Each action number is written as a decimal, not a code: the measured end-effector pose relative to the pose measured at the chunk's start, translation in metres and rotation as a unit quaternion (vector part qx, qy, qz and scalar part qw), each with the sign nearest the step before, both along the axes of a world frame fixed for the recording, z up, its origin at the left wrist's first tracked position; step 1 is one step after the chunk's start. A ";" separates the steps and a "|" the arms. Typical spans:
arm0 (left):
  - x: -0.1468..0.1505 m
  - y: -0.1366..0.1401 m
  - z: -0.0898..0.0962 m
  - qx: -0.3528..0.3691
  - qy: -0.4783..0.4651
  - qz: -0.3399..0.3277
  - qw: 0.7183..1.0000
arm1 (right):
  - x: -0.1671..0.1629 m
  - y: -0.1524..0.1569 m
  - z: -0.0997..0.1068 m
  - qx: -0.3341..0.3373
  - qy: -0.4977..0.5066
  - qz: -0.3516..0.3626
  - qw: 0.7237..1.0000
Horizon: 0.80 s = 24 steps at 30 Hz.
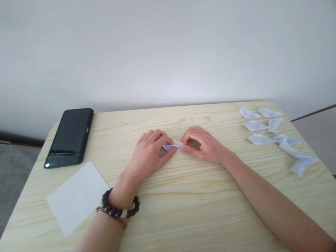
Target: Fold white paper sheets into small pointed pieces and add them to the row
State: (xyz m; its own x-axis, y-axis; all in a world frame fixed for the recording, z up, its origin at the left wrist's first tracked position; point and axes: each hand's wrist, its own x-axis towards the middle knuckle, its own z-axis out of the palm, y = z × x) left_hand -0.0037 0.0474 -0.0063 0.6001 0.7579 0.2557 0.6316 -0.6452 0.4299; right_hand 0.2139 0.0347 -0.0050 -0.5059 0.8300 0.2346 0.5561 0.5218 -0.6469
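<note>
A small folded white paper (176,145) is pinched between my two hands just above or on the tabletop, near the middle. My left hand (151,152), with a dark bead bracelet (114,211) at its wrist, grips the paper's left part between thumb and fingers. At the paper's right end, the thumb and fingertips of my right hand (203,143) are closed on it. The fingers cover part of the paper, so its full shape is hidden.
Several twisted white paper pieces (258,139) lie along the table's right side. To the left rests a black phone-like device (68,136), with flat white paper sheets (78,197) nearer me. A white wall (168,52) rises behind the wooden table (183,210).
</note>
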 end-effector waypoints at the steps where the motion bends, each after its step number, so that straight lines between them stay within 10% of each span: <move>1: 0.000 0.000 0.000 0.000 0.001 0.000 1.000 | 0.000 0.000 0.000 0.007 0.003 0.001 1.000; 24: 0.001 -0.004 0.005 -0.005 0.006 -0.044 0.999 | -0.009 -0.006 -0.004 0.133 -0.072 -0.021 0.988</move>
State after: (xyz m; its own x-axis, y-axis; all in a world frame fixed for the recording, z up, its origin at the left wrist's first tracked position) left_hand -0.0024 0.0430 -0.0008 0.6671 0.7050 0.2406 0.5777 -0.6935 0.4304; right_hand 0.2048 0.0290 -0.0089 -0.5164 0.7696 0.3756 0.6569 0.6374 -0.4028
